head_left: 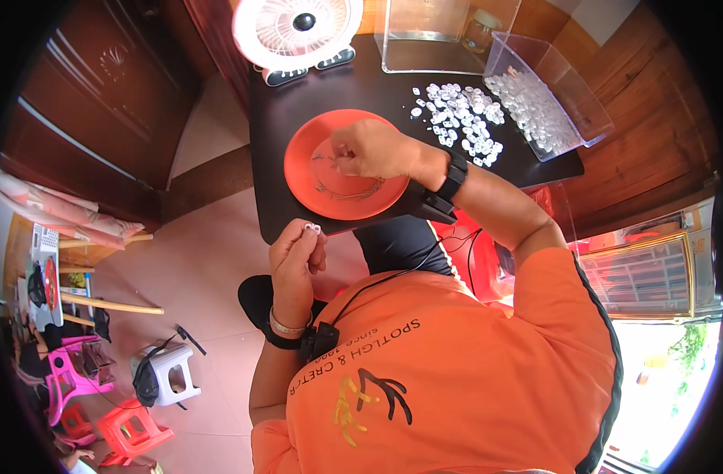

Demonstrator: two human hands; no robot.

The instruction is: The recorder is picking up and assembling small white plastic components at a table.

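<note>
My left hand (pixel 295 254) is closed just off the table's near edge, pinching a small white plastic piece (pixel 312 227) with dark holes between thumb and forefinger. Over the round orange-red plate (pixel 296 162) my right hand (pixel 375 148) is bent down, its fingers drawn together. Whatever those fingertips hold is too small to make out. Thin grey wire-like pieces (pixel 352 194) lie in the plate, mostly along its near side. To the right of the plate, many small white plastic pieces (pixel 460 110) are spread in a loose pile on the black table (pixel 270 134).
A clear plastic bin (pixel 590 126) full of small clear pieces stands on the right. Another clear box (pixel 420 59) is at the back, beside a white fan (pixel 298 28). A cable (pixel 401 272) runs over my lap. Stools (pixel 168 375) stand on the floor to the left.
</note>
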